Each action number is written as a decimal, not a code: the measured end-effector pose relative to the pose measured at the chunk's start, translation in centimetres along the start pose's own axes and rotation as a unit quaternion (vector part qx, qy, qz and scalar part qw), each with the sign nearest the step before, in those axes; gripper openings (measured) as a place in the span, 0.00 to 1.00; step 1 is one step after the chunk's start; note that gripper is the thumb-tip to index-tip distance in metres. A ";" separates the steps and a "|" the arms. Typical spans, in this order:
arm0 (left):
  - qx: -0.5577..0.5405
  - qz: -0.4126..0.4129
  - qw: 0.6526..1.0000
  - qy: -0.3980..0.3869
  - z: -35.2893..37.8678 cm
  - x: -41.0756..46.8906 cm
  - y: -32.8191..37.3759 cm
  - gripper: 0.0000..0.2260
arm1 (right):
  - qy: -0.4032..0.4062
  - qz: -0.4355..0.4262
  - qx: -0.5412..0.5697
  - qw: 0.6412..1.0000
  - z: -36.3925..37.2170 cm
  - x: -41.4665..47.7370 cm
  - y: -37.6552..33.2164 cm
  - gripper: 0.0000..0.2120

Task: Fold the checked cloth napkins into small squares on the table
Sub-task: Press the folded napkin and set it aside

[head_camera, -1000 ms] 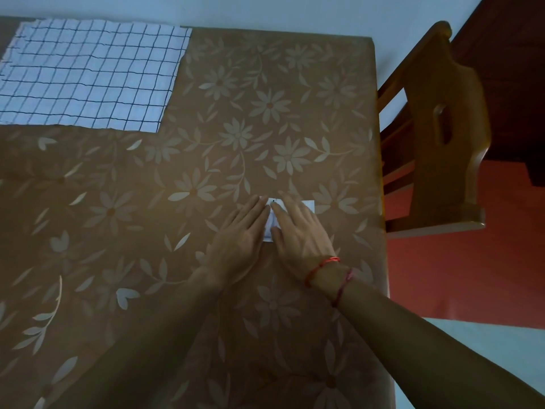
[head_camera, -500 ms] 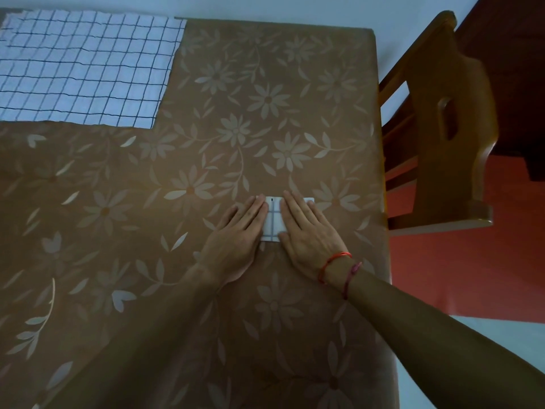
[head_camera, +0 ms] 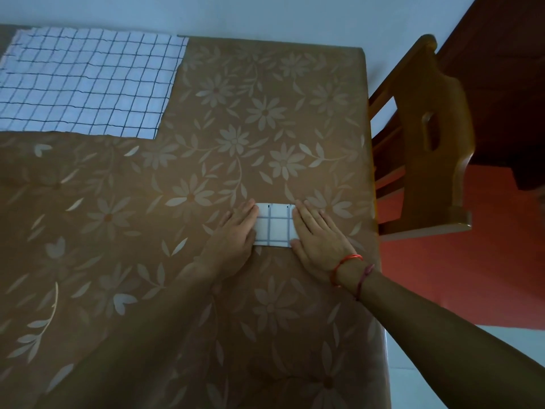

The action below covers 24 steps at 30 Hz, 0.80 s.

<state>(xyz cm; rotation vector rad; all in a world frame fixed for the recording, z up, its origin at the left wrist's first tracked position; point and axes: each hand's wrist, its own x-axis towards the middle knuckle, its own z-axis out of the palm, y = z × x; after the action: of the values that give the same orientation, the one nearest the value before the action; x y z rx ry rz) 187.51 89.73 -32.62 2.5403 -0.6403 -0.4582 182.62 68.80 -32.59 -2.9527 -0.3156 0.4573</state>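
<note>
A wide stretch of bare flowered tablecloth (head_camera: pixel 265 128) lies open between an unfolded checked napkin (head_camera: pixel 88 84), spread flat over the far left corner, and a small folded napkin (head_camera: pixel 274 225) near the right edge. The left hand (head_camera: pixel 233 234) and right hand (head_camera: pixel 318 240) lie flat on either side of the folded napkin, touching it, and both forearms (head_camera: pixel 442 335) cross the near part of the tablecloth, blocking that approach. A wooden chair (head_camera: pixel 427 137) stands just beside the right edge, and a pale wall (head_camera: pixel 265 16) closes the far side.
</note>
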 end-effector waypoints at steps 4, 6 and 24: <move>-0.191 -0.138 0.967 0.098 -2.3 0.3 1.8 0.16 | -0.005 0.014 0.106 0.994 -1.5 0.5 0.1 0.29; -0.274 -0.193 0.932 0.140 -2.5 0.6 1.5 0.14 | 0.011 0.044 0.190 0.981 -2.4 0.7 -0.1 0.27; -0.588 -0.353 0.713 0.145 -0.8 -0.9 3.0 0.09 | 0.079 0.351 0.632 0.686 -0.6 1.7 0.1 0.20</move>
<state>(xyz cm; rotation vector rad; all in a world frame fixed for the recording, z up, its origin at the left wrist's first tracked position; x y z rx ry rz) 186.09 88.14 -30.23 1.4049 0.6569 -0.4620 184.41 69.01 -32.49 -1.5576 0.8588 0.2689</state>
